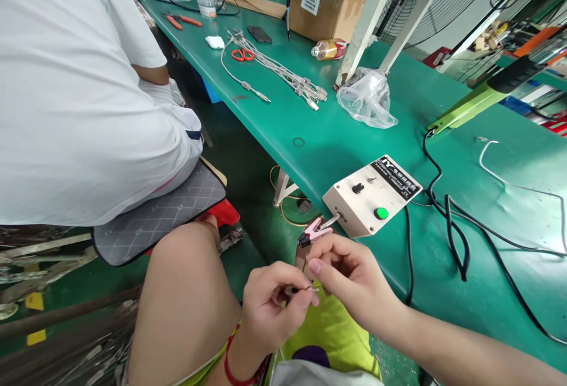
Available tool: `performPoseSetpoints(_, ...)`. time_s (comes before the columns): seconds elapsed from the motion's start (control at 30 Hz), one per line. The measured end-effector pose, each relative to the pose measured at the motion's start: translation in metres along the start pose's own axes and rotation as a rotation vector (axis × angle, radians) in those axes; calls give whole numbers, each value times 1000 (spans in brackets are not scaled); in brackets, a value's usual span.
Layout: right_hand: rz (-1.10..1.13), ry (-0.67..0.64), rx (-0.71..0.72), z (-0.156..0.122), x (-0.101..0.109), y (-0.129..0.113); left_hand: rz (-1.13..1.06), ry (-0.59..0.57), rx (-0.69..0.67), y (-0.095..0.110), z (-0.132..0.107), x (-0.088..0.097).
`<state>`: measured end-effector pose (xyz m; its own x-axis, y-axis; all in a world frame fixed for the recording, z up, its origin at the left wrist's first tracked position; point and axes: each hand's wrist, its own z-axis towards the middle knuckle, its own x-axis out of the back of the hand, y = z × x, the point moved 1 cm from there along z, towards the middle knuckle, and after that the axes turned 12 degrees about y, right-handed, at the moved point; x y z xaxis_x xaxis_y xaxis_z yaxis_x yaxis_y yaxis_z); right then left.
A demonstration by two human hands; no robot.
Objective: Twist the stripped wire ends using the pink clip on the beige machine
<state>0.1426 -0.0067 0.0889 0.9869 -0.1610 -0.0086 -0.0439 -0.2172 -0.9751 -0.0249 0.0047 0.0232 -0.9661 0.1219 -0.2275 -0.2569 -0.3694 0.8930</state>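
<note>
We saw the long green tabletop (487,155) running from the near right to the far left, with a person in a white shirt (66,78) seated at the left on a grey quilted cushion (155,214). At the far end stood a cardboard box (328,2), and nearer lay a crumpled clear plastic bag (367,99) beside a slanted white post. A bundle of grey cables (283,73) stretched across the tabletop, with orange-handled scissors (242,54) just beside its far end. A black cord (452,226) looped over the right part of the tabletop.

At the near edge of the tabletop sat a beige control box (372,195) with a black knob and a green button (381,213). A metal shaft stuck out of its near-left face and carried a small pink clip (313,231).

Below that clip, over our lap, our left hand (270,309) and right hand (349,279) met. Both were closed in a pinch on a thin dark wire (303,287), the fingertips nearly touching. We could not tell whether the wire reached the clip.
</note>
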Motion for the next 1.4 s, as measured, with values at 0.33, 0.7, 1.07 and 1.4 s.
performPoseSetpoints(0.33, 22, -110, 141, -1, 2, 9, 119, 177, -13, -8, -9, 0)
performPoseSetpoints(0.7, 249, -123, -19, 7, -1, 4, 96, 75, 68, -6, -8, 0)
performPoseSetpoints(1.07, 200, -92, 33, 0, -1, 5, 235, 131, -133, -2, -8, 1)
performPoseSetpoints(1.4, 36, 5, -56, 1, -3, 3, 201, 252, -29, -3, -8, 3)
